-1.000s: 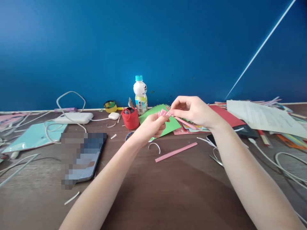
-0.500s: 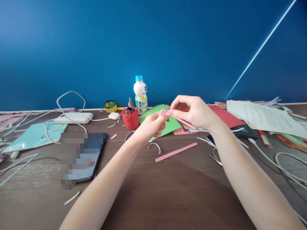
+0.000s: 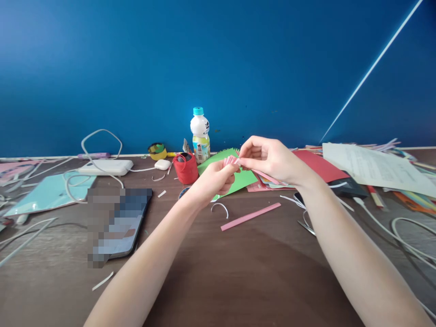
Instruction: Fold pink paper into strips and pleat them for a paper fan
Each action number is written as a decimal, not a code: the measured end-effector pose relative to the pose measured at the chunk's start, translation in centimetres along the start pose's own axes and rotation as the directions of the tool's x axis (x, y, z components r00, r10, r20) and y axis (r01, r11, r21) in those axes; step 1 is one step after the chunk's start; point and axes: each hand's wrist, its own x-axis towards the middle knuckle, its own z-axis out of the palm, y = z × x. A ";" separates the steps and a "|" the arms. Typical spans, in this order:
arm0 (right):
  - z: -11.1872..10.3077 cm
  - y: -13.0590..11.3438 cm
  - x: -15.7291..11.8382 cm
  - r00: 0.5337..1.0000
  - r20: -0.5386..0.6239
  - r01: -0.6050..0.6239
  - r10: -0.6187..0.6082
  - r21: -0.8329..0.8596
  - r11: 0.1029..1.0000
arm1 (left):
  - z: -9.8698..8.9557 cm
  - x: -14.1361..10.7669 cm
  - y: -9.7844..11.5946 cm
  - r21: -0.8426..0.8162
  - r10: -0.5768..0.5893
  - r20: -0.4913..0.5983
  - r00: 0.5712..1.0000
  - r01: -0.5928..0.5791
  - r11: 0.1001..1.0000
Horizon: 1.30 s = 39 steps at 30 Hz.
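My left hand (image 3: 218, 177) is closed, its thumb and fingers pinching a pink paper strip (image 3: 231, 160) whose held part shows small pleats. Close beside it, the thumb and forefinger of my right hand (image 3: 269, 159) are pinched on the same strip. The strip's long tail runs down to the right beneath the right hand. Below both hands, a second pink strip (image 3: 250, 216) lies flat and slanted on the table. A green paper (image 3: 243, 181) and a red paper (image 3: 316, 164) lie behind the hands.
A bottle (image 3: 200, 131) and a red pouch-like container (image 3: 185, 168) stand near the wall. To the left lie a tablet-like device (image 3: 131, 222), a white power bank (image 3: 107, 167) and cables. Printed paper (image 3: 371, 170), scissors (image 3: 306, 228) and coloured strips are on the right.
My right hand has shifted slightly left, closer to my left fingertips, and its fingers have moved on the strip. My left hand keeps its pinch almost unmoved.
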 end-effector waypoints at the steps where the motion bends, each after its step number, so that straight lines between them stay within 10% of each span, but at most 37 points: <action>1: 0.0 0.1 0.0 1.000 -0.003 0.001 -0.001 0.002 1.000 | -0.1 0.0 0.0 -0.022 -0.013 0.017 1.000 0.013 1.000; 9: -0.3 0.6 0.2 0.999 0.006 0.039 -0.038 -0.117 0.992 | -1.2 0.0 0.1 -0.232 -0.075 0.235 0.969 0.131 0.964; 19: 0.7 -1.2 0.0 0.924 -0.237 0.185 -0.299 -0.408 0.894 | -0.9 0.6 0.3 -0.574 -0.155 -0.028 0.987 0.111 0.812; 27: 0.6 0.7 0.7 0.966 -0.237 0.081 -0.100 -0.087 0.993 | -0.8 0.0 0.5 -0.506 -0.142 0.199 0.970 0.226 0.833; 34: 0.9 0.1 0.5 0.923 -0.360 0.090 -0.135 -0.139 0.986 | -0.9 0.8 0.8 -0.763 -0.256 -0.166 0.952 0.040 0.645; 39: 3.0 -0.6 0.2 0.936 -0.126 0.265 -0.330 -0.366 0.892 | -1.1 1.3 0.9 -0.846 -0.367 -0.273 0.889 -0.040 0.532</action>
